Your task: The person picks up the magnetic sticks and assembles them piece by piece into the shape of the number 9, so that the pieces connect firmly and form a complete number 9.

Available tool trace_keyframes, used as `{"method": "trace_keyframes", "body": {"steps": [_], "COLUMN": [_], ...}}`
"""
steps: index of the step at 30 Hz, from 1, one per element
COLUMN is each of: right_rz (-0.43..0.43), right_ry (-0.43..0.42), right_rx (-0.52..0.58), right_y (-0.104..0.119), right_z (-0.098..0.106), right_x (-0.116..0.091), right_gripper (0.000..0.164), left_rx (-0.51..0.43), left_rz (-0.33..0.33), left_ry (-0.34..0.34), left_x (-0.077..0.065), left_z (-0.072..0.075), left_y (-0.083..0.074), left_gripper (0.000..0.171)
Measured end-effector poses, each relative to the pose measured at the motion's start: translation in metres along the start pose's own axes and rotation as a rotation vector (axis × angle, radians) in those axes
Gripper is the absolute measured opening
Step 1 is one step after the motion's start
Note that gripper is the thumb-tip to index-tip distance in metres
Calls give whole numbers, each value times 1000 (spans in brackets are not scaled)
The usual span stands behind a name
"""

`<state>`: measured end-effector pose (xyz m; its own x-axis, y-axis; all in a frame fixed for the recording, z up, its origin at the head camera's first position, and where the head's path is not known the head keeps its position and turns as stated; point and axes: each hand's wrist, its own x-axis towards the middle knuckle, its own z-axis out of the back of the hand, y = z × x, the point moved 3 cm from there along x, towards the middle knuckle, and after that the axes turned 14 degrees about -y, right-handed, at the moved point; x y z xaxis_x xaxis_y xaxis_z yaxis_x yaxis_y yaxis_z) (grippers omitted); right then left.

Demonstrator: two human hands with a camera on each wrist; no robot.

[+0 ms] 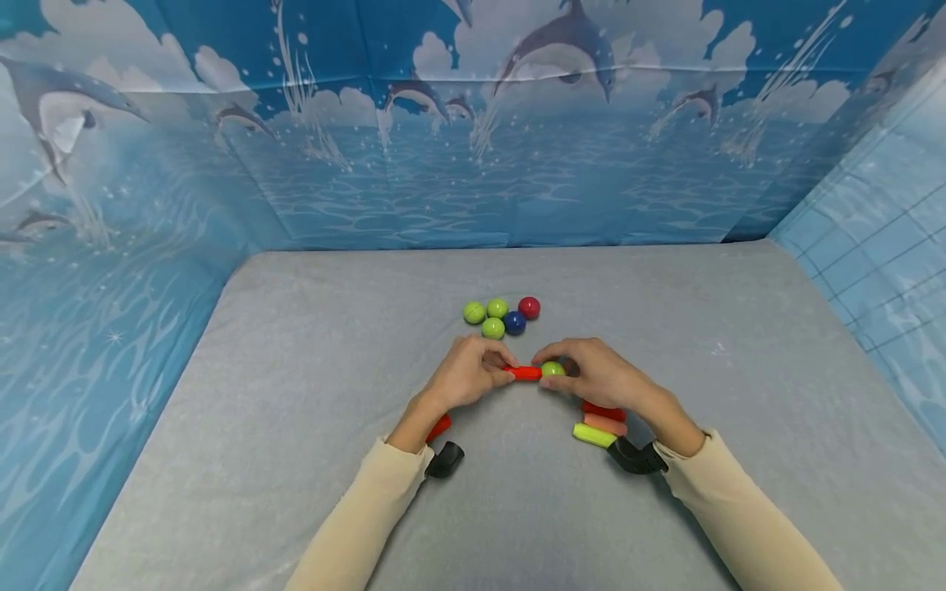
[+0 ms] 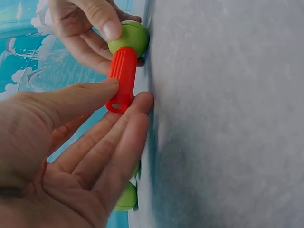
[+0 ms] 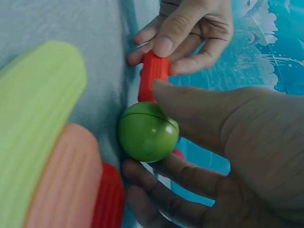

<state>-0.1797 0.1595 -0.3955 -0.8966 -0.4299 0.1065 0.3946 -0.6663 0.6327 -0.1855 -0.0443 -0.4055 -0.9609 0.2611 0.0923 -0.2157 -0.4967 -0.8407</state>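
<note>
My left hand [image 1: 467, 373] pinches a red ridged plastic stick [image 1: 526, 373] between thumb and fingers. The left wrist view shows a small hole in the near end of the stick [image 2: 124, 80]. At its other end the stick meets a glossy green ball [image 3: 148, 132] with a seam line; whether the two are joined I cannot tell. My right hand [image 1: 599, 373] holds that ball between thumb and fingers, just above the grey cloth.
Beyond the hands sit three green balls [image 1: 493, 328], a blue ball [image 1: 515, 322] and a dark red ball [image 1: 529, 308]. Under the right forearm lie a red stick [image 1: 604, 410], a salmon stick [image 1: 606, 424] and a yellow-green stick [image 1: 594, 435]. Another red piece [image 1: 439, 428] lies by the left wrist.
</note>
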Motion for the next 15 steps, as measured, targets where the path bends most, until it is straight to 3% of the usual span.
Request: {"method": "trace_keyframes", "body": {"steps": [6,15], "right_rz": [6,-15], "right_ry": [-13,-5], "right_rx": [-1,-17], "right_y": [-1,1], "right_z": [-2,-1], "right_x": [0,2], "right_gripper": [23,22], "left_rx": [-15,14], "left_rz": [1,9], "left_ry": [38,-16], "left_x": [-1,10], "left_z": [3,21], "left_y": [1,2], "left_gripper": [20,33]}}
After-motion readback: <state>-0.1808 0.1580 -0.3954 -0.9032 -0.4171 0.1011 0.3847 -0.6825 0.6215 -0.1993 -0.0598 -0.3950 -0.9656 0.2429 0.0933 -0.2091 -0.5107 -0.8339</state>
